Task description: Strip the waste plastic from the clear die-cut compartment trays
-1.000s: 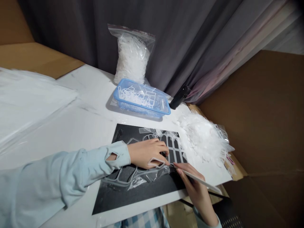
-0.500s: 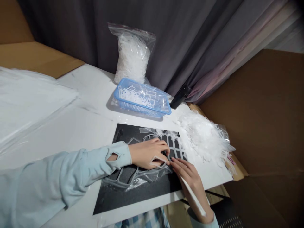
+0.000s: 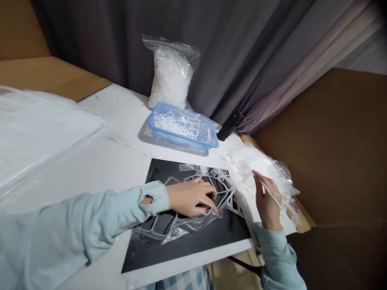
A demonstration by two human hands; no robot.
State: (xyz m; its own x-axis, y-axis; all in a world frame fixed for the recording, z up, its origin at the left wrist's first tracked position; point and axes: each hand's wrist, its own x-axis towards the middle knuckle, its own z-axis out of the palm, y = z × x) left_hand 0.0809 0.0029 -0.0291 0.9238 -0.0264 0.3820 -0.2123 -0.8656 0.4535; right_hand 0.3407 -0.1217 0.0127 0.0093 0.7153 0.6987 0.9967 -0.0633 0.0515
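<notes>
A translucent plastic sheet of joined rectangular frames (image 3: 165,224) lies on a black mat (image 3: 193,245). My left hand (image 3: 189,196) presses on it, fingers curled down and closed on the sheet. A small white rectangular frame (image 3: 203,202) hangs around a digit of that hand. To the right, my right hand (image 3: 268,199) is raised, its fingertips pinching the sheet's right end, which is stretched up off the mat. A slim white stick (image 3: 270,192) lies along the same hand. Small clear pieces (image 3: 189,166) are scattered on the mat's far edge.
Behind the mat stands a blue basket (image 3: 184,135) of white frames, with a filled zip bag (image 3: 171,76) behind it. A black cylindrical object (image 3: 231,125) leans near the curtain. White plastic pieces are heaped (image 3: 256,169) at the right. Plastic-wrapped sheets (image 3: 45,129) lie left.
My right hand has moved up and to the right, away from my left hand, lifting and stretching the sheet's right end. My left hand stays in place.
</notes>
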